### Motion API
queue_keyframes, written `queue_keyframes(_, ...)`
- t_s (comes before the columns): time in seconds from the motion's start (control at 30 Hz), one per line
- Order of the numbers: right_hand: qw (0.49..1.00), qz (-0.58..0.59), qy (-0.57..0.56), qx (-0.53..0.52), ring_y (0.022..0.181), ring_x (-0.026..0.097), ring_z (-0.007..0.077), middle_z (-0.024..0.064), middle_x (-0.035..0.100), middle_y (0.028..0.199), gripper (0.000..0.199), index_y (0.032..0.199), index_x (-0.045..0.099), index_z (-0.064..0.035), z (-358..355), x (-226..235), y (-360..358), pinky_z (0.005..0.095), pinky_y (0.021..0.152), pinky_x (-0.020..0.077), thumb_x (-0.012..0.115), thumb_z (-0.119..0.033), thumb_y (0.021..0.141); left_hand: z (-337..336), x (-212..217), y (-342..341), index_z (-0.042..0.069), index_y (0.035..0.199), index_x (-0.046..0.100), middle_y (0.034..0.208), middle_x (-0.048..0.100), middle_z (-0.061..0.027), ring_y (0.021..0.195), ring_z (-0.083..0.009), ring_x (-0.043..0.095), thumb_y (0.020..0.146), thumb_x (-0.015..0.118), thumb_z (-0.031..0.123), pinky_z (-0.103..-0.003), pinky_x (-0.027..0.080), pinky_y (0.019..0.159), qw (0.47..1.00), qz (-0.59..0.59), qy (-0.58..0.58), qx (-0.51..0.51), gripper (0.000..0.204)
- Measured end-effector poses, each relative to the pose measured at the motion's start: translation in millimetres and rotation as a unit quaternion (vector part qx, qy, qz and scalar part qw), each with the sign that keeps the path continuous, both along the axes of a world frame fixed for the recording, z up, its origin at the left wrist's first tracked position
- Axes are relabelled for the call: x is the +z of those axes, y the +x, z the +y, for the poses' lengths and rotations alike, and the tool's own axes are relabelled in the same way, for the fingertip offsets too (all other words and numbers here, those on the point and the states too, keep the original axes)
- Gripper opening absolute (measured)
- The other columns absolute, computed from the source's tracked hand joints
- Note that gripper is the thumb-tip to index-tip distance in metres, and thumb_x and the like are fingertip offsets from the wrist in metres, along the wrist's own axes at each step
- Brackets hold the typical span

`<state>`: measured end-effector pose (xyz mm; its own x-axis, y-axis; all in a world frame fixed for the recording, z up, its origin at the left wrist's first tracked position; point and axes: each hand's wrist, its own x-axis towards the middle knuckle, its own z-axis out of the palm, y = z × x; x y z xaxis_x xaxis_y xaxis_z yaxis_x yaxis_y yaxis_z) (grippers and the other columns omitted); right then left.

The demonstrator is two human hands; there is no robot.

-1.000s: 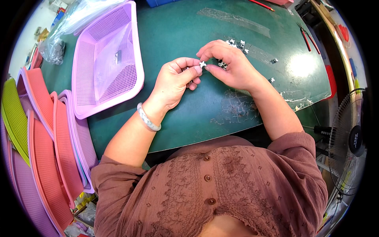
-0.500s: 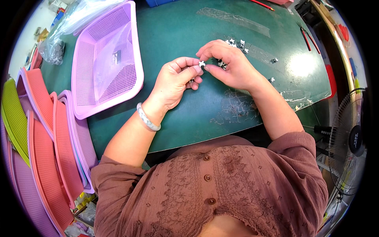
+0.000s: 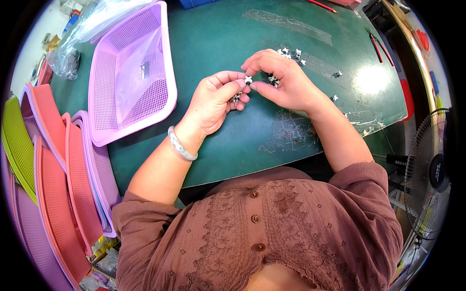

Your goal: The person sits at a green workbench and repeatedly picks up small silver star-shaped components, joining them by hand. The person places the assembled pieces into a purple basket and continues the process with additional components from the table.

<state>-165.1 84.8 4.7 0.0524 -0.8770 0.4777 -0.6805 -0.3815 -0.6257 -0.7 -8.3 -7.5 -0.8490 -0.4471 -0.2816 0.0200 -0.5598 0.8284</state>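
Thumb and forefinger of the left hand [image 3: 212, 101] pinched a small white four-armed piece [image 3: 248, 80] at their tips, at two o'clock from that palm, so I judged from my remote seat that this hand was nearer. No clear long axis showed to me. The right hand [image 3: 289, 81] curved in from three o'clock, thumb tip just beside the piece, forefinger arched toward its eleven; whether those fingers gripped anything, I could not tell. Other black-and-white pieces [image 3: 235, 98] sat within the left's curled fingers.
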Motion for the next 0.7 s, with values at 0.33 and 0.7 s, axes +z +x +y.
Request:
queue_keyframes(0.33,1.0,0.005,-0.012,-0.002,0.092,0.053,0.0266,0.0073,0.059,0.092,0.016,0.084,0.056,-0.0046,-0.5,-0.2,0.0,0.0344,0.078,0.0449,0.063,-0.003,0.069,-0.5,0.8,0.3,-0.003,0.098,0.055,0.081,0.059,-0.0064,0.065,-0.011,0.056,0.086,0.051,0.009,-0.022,0.046,0.056,1.0,0.008,0.009,-0.001,0.017)
queue_keyframes(0.7,1.0,0.004,-0.016,-0.005,0.091,0.054,0.0263,0.0072,0.059,0.091,0.014,0.08,0.054,-0.0048,-0.4,-0.2,0.8,0.0342,0.076,0.0449,0.063,-0.003,0.07,-0.1,-0.8,-0.3,-0.002,0.096,0.056,0.078,0.06,-0.0068,0.062,-0.0121,0.055,0.087,0.049,0.009,-0.023,0.045,0.053,1.0,0.004,0.015,0.003,0.016)
